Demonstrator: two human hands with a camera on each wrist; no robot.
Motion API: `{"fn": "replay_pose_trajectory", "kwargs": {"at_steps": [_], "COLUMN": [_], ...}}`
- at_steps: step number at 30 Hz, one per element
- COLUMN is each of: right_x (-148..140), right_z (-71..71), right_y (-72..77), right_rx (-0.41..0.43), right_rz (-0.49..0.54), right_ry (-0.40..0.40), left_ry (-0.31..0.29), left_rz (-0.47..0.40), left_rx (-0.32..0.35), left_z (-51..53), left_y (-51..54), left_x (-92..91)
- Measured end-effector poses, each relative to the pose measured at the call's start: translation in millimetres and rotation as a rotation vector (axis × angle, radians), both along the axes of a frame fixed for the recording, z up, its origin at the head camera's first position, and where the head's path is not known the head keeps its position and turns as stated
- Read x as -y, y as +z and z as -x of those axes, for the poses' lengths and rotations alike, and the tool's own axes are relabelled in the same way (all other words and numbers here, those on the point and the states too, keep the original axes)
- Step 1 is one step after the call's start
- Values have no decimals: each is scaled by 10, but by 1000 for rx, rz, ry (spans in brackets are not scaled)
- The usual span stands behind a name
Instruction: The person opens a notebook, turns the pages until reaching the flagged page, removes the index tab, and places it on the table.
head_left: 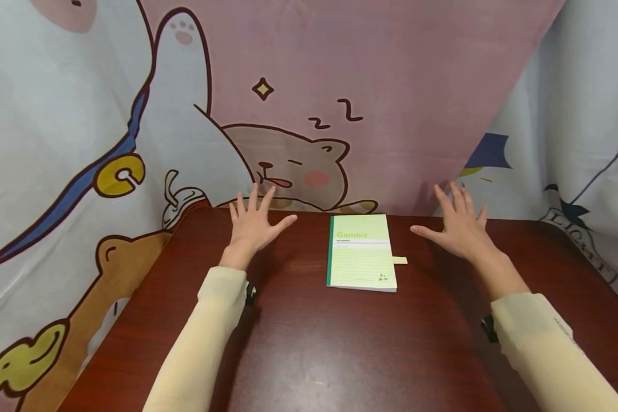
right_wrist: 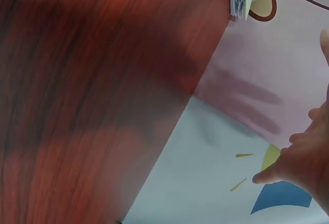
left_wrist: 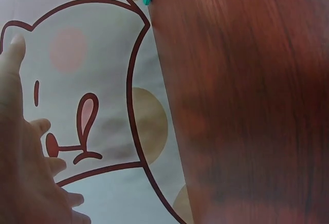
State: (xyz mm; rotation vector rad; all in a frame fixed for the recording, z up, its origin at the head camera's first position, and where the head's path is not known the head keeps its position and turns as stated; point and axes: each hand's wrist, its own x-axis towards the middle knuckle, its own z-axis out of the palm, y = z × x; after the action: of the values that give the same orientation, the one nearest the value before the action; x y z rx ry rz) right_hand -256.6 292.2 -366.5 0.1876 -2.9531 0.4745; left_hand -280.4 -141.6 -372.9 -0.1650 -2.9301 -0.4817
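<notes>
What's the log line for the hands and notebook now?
left hand: spread, holding nothing | right hand: spread, holding nothing | notebook: cover up on table, between hands, untouched | tab: sticking out

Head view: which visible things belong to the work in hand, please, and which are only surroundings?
Likely in the work:
left hand, spread
right hand, spread
notebook, lying between them, touched by neither

Likely only surroundings:
dark red table, under the notebook
cartoon-printed cloth, behind the table

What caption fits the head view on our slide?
Outspread left hand and right hand flank a Gambit notebook on a brown table.
</notes>
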Motion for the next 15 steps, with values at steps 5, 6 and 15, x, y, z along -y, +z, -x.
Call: {"fn": "replay_pose_trajectory", "kwargs": {"at_steps": [5,6,15], "right_x": [16,19,7], "right_z": [-6,-6,5], "right_y": [-29,-34,-83], "right_rx": [9,9,18], "right_rz": [54,65,133], "right_ry": [15,22,85], "left_ry": [7,5,-47], "left_rz": [-43,-52,-126], "left_rx": [23,27,104], "left_z": [-47,-57,-136], "left_y": [-7,-12,-102], "left_x": [-14,-18,-64]}}
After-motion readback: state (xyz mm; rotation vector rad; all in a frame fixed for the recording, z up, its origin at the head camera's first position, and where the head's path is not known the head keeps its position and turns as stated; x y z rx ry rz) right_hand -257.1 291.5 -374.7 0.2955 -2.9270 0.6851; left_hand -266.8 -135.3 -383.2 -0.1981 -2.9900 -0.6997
